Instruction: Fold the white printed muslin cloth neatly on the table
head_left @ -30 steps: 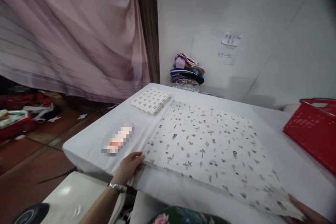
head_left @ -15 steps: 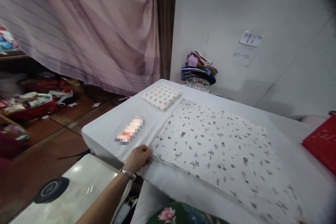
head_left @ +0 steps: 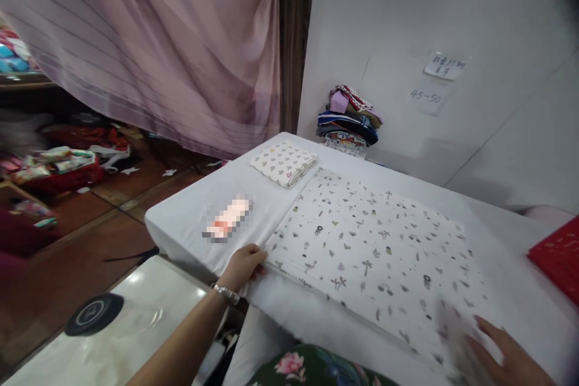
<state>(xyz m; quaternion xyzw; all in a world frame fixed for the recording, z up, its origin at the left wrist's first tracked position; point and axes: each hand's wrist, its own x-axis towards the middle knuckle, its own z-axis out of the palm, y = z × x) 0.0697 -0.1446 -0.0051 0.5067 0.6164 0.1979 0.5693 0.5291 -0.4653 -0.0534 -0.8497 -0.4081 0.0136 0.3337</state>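
A white cloth point(head_left: 357, 253) printed with small palm trees, birds and plants lies spread flat in layers on the white-covered table. My left hand point(head_left: 246, 265), with a silver bracelet at the wrist, pinches its near left corner between thumb and fingers. At the lower right, my right hand point(head_left: 506, 353) grips the near right end of the cloth, where a raised part is smeared by motion. Beyond the cloth's far left corner sits a folded cloth point(head_left: 284, 163) with grey and yellow motifs. A pixelated pale and red item point(head_left: 230, 220) lies left of the spread cloth.
A red item point(head_left: 558, 259) stands at the table's right side. Behind the table is a stack of folded fabrics point(head_left: 348, 120) against the wall. A cream surface with a dark round object point(head_left: 94, 313) is at lower left. Pink curtain point(head_left: 203, 42) hangs behind.
My right hand has come into view at the lower right, and the cloth's near right end has risen there. My left hand keeps its hold. The whole view has shifted slightly.
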